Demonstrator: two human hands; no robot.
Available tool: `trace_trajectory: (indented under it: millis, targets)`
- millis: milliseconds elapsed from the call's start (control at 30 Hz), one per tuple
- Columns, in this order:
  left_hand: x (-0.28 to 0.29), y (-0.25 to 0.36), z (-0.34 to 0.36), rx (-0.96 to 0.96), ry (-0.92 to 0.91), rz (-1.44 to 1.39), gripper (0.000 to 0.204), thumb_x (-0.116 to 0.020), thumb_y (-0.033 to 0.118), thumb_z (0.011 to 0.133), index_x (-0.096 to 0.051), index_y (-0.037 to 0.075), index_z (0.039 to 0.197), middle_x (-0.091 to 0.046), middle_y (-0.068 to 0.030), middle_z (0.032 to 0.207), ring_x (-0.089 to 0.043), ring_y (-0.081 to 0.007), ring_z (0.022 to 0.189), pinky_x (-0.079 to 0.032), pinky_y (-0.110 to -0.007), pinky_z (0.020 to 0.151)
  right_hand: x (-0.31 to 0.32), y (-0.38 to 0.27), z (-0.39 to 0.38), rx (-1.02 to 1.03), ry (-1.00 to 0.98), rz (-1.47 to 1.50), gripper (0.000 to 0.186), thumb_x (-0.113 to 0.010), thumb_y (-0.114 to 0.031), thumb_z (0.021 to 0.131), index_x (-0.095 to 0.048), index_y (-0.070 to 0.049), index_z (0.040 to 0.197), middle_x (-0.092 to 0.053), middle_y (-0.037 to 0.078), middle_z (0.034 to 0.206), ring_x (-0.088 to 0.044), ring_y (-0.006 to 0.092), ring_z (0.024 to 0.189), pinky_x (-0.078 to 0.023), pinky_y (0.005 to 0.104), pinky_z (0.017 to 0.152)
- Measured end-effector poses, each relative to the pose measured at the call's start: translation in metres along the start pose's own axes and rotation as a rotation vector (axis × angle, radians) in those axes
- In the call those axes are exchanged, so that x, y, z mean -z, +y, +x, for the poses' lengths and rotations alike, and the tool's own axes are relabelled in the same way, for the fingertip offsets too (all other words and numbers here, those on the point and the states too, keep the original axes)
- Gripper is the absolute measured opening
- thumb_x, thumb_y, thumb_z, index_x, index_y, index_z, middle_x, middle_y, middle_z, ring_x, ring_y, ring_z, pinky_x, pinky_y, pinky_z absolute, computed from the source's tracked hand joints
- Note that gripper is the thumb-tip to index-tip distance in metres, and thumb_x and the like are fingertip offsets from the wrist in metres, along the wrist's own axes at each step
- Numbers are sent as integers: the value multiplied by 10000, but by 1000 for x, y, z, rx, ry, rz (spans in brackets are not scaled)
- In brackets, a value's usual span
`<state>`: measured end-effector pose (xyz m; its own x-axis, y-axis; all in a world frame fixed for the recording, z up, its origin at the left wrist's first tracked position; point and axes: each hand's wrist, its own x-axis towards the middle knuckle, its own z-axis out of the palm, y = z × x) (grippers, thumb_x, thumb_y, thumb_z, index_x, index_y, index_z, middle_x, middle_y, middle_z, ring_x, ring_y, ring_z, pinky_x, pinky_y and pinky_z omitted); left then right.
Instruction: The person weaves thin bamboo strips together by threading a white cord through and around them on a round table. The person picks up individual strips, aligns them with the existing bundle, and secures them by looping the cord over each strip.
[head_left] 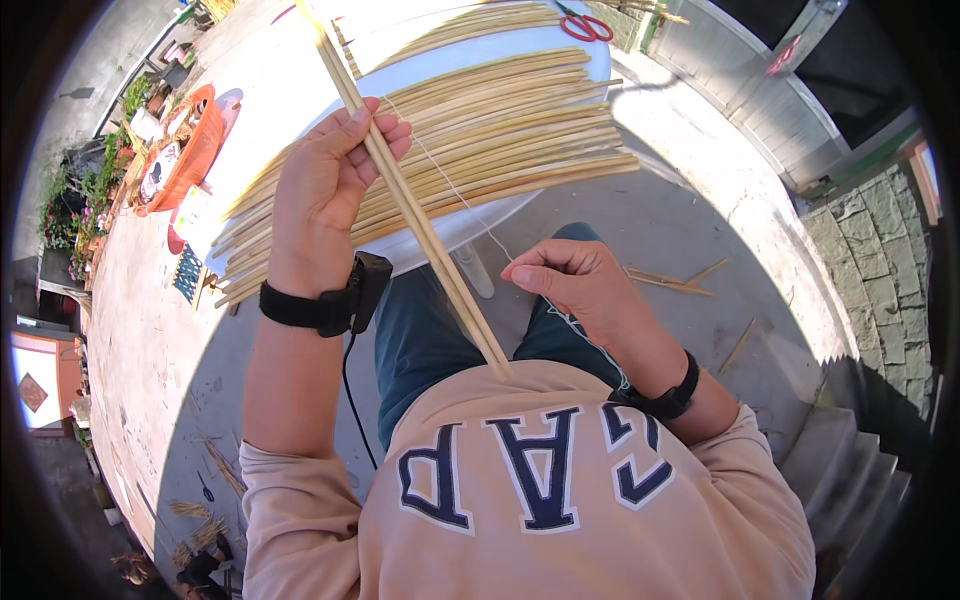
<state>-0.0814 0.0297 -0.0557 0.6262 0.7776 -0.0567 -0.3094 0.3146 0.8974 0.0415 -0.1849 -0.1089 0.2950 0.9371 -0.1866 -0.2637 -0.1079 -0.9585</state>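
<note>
My left hand (335, 175) is closed round a few long, pale yellow dry stalks (430, 235), which slant from the upper left down to my waist. A thin white string (452, 182) runs from the stalks near my left fingers to my right hand (575, 285). There my thumb and forefinger pinch it, and more string hangs loosely below that hand along the wrist. Beyond my hands, a wide row of similar stalks (510, 130) lies side by side on a white round table (515, 212). Whether string also passes between those stalks is too fine to tell.
Red-handled scissors (585, 27) lie at the table's far right. Further left stands an orange basin (190, 150) with things in it, near potted plants (85, 215). Loose stalk pieces (670, 282) litter the floor at right. Concrete steps (845, 480) rise at lower right.
</note>
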Motion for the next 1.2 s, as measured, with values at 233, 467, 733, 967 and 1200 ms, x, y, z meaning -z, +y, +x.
trace_trajectory:
  millis: [233,467,733,967,1200]
  targets:
    - [-2,-13,-11,4,25,-61,183,-531,77,853,-517,-51,983,-582,-137,860,-600,-237,849,-519,-333,791,-9,18,4,-69,-133,-117,135,-665,-142,766,-664,-20,825,-574,-23,663,-444,23,613,-362,178,551]
    - [6,-20,-17,4,57,-100,156,-519,78,860,-531,-31,972,-583,-128,856,-601,-231,839,-521,-349,783,-4,25,12,-111,-149,-155,91,-665,-94,763,-652,-13,803,-584,-15,681,-488,23,618,-388,163,568]
    - [19,-27,-25,0,38,-171,140,-493,71,871,-539,-23,965,-587,-128,838,-609,-239,793,-528,-357,759,-4,30,12,-156,-154,-167,145,-665,-170,768,-624,-31,763,-531,-48,614,-386,8,539,-296,171,478]
    - [19,1,-41,0,92,-37,141,-507,94,868,-545,5,970,-594,-100,833,-612,-194,780,-538,-328,708,1,15,7,-63,-171,-156,116,-641,-138,792,-635,-33,841,-569,-38,666,-442,-3,566,-351,159,499]
    - [12,76,-8,-248,119,95,149,-533,96,853,-548,2,968,-596,-56,808,-588,-125,700,-511,-246,598,26,17,12,-102,-55,26,195,-567,-164,845,-646,-26,959,-483,-52,570,-366,7,494,-276,164,446]
